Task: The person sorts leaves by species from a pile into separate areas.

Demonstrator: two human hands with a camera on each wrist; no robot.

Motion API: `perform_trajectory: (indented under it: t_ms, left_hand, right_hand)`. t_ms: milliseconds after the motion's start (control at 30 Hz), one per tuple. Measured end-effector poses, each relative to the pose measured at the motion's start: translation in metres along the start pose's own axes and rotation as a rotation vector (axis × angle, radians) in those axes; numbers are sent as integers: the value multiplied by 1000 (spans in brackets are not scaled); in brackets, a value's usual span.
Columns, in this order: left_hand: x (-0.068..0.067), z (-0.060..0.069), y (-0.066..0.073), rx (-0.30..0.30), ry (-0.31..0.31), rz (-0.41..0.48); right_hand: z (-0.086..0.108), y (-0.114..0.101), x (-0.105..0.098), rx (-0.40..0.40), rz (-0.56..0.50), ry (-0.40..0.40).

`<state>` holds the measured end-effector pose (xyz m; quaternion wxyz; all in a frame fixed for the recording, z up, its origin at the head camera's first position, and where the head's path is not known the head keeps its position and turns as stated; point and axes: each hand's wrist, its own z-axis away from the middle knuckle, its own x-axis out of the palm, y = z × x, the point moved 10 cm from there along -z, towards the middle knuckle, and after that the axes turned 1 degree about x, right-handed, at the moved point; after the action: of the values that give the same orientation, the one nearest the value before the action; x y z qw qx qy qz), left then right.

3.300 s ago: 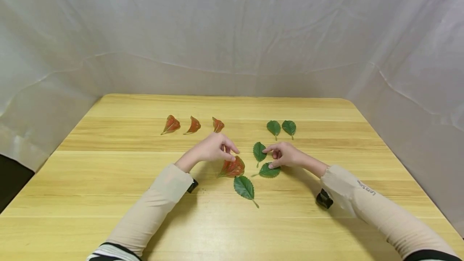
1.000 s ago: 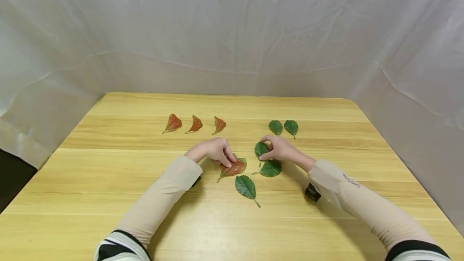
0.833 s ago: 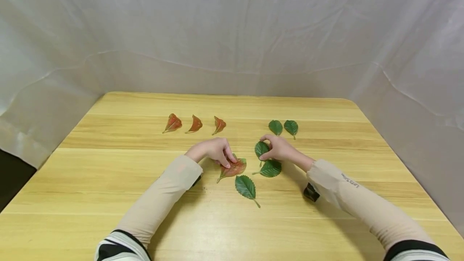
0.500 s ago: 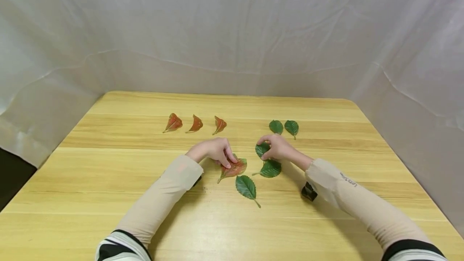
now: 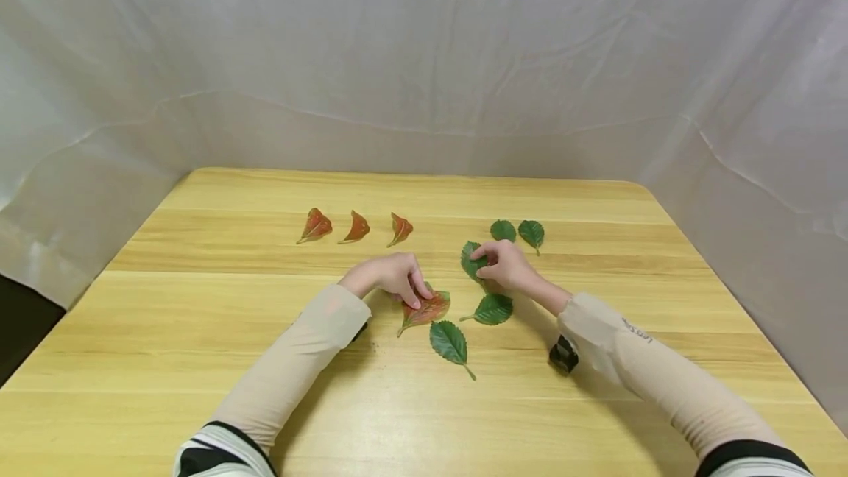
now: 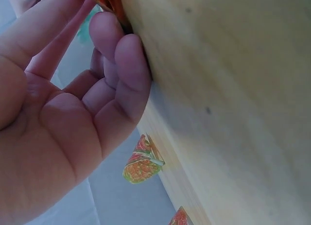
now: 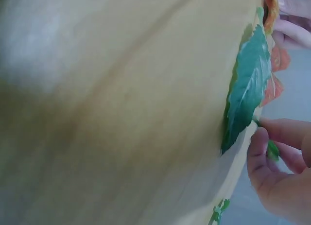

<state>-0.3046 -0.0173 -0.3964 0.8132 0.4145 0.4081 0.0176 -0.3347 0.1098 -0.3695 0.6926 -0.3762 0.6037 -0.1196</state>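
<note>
In the head view my left hand (image 5: 394, 278) pinches a red leaf (image 5: 429, 309) lying mid-table; the left wrist view catches only a bit of that leaf (image 6: 108, 1) at the fingertips. To the right, my right hand (image 5: 509, 268) holds a green leaf (image 5: 468, 262) by its right side, between thumb and forefinger. Much of that held leaf is hidden by the fingers in the right wrist view. Another green leaf (image 5: 495, 309) lies just nearer than my right hand, its stem pointing left. A third green leaf (image 5: 448, 341) lies in front of the red one.
Along the far part of the wooden table (image 5: 199, 359) lie three red leaves, left (image 5: 316, 225), middle (image 5: 358, 227) and right (image 5: 400, 228). Two green leaves (image 5: 531, 232) lie side by side farther right. Pale sheeting (image 5: 424, 57) hangs behind and beside the table.
My left hand came down onto the red leaf and then stayed there. My right hand took the upper green leaf and shifted it away from me, apart from the lower green leaf.
</note>
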Motion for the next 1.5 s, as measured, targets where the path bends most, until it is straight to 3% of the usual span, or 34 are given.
perform_trajectory:
  t_ms: [167, 667, 1033, 1233, 1500]
  left_hand:
    - [-1, 0, -2, -12, 6, -4]
    - [1, 0, -2, -10, -11, -1]
    - [0, 2, -5, -13, -10, 28]
    - [-1, 2, -6, -20, -7, 33]
    - [-1, 2, -9, -28, -9, 36]
  right_hand:
    - [0, 2, -10, -1, -42, 66]
    - [11, 41, -52, 146, -268, 129]
    - [19, 70, -84, 199, -300, 230]
    - [25, 83, -101, 242, -261, 273]
    - [20, 99, -112, 270, -268, 297]
